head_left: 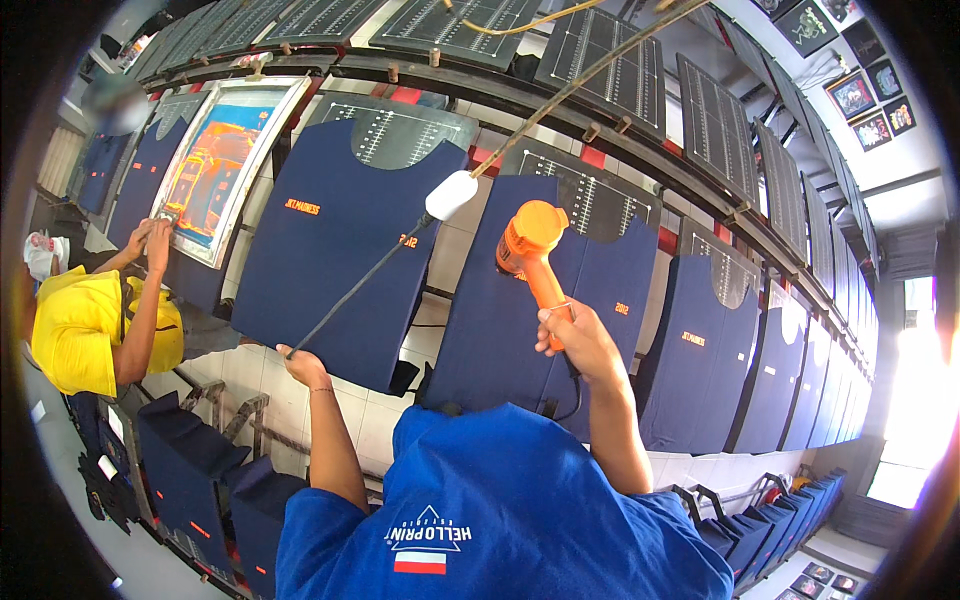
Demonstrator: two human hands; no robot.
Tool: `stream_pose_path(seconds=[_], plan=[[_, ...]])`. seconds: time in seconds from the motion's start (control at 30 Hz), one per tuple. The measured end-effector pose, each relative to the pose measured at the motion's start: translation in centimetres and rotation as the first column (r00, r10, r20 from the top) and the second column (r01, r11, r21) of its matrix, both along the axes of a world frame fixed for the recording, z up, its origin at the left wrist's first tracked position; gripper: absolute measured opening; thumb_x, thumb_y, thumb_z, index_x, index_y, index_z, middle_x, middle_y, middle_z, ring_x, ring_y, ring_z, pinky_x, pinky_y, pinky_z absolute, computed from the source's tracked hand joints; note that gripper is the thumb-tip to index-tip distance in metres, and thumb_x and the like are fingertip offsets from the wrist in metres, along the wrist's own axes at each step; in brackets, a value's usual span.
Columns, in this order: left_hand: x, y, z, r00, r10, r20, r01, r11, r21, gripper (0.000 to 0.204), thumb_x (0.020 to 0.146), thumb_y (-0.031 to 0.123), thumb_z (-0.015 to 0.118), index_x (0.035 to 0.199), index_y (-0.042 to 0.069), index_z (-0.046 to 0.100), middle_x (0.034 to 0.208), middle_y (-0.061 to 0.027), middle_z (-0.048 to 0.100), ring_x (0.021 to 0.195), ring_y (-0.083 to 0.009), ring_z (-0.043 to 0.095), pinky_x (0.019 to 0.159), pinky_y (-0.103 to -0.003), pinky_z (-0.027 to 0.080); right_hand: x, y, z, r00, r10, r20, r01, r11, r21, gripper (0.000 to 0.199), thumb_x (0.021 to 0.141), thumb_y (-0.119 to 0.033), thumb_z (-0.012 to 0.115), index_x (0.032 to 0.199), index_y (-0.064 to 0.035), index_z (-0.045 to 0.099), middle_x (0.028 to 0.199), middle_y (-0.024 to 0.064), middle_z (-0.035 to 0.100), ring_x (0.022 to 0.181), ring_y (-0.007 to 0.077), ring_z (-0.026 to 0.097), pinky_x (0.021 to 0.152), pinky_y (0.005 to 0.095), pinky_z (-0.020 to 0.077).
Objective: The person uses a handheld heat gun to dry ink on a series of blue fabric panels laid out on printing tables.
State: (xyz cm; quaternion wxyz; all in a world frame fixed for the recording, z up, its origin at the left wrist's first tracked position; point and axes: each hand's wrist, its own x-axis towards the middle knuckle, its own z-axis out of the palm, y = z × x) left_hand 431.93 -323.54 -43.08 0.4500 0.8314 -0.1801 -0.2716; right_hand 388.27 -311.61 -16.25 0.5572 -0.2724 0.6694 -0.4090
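My right hand (590,345) is wrapped round the handle of an orange hot-air gun (541,228). Its head hangs above a navy T-shirt (500,300) stretched on a printing board, partly hiding the orange print beneath. A dark cord trails from the handle's lower end. With fingers closed, my left hand (305,368) grips a black power cable (355,287) at the front edge of another navy T-shirt (330,230). That cable runs up to a white socket block (452,195), from which a hanging cord (570,85) leads upward right.
At the left, a person in a yellow shirt (75,325) has both hands at a framed printing screen (215,165). More navy shirts (695,350) on boards stretch rightward. Bare marked boards (605,70) stand behind a metal rail (480,95). Folded navy shirts (185,460) hang at lower left.
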Motion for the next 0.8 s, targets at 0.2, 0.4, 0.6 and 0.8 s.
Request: stream_pose_path(seconds=[0.2,0.4,0.6,0.8], plan=[[-0.3,0.1,1.7,0.997,-0.069,0.018,0.067,0.992,0.104,0.072,0.108,0.048,0.025,0.132,-0.014,0.052,0.134,-0.0316,0.055,0.124,-0.0431,0.055,0.109,-0.042,0.040,0.4,-0.5,0.3,1.000,-0.004,0.021,0.004,1.000,-0.012,0.031,0.095,-0.027,0.063,0.105,0.0013,0.058,0.076,0.0036,0.062,0.066,0.0115,0.063,0.059,0.0245,0.0497],[0.7,0.0,-1.1,0.990,-0.030,0.141,0.025,0.999,0.040,0.072,0.108,0.048,0.026,0.127,-0.014,0.056,0.129,-0.0315,0.059,0.120,-0.0438,0.057,0.107,-0.044,0.042,0.5,-0.5,0.4,1.000,0.018,-0.020,-0.018,1.000,0.003,0.028,0.096,-0.023,0.061,0.109,0.0018,0.056,0.078,0.0039,0.062,0.066,0.0110,0.062,0.060,0.0239,0.0498],[0.0,0.3,-0.1,0.982,-0.044,0.186,0.037,0.998,0.042,0.072,0.107,0.049,0.027,0.124,-0.015,0.058,0.127,-0.0315,0.060,0.117,-0.0449,0.058,0.105,-0.045,0.043,-0.1,-0.6,0.7,1.000,0.018,-0.021,-0.016,0.998,0.052,0.030,0.096,-0.025,0.062,0.109,0.0017,0.056,0.077,0.0038,0.062,0.065,0.0114,0.063,0.059,0.0241,0.0503],[0.2,-0.1,0.2,0.994,-0.018,0.112,0.006,0.995,0.101,0.073,0.107,0.050,0.027,0.124,-0.014,0.058,0.126,-0.0308,0.061,0.117,-0.0443,0.058,0.105,-0.044,0.043,-0.2,-0.4,0.1,1.000,0.010,0.015,-0.010,1.000,-0.004,0.031,0.097,-0.026,0.063,0.109,0.0012,0.056,0.077,0.0037,0.062,0.065,0.0116,0.062,0.059,0.0243,0.0501]])
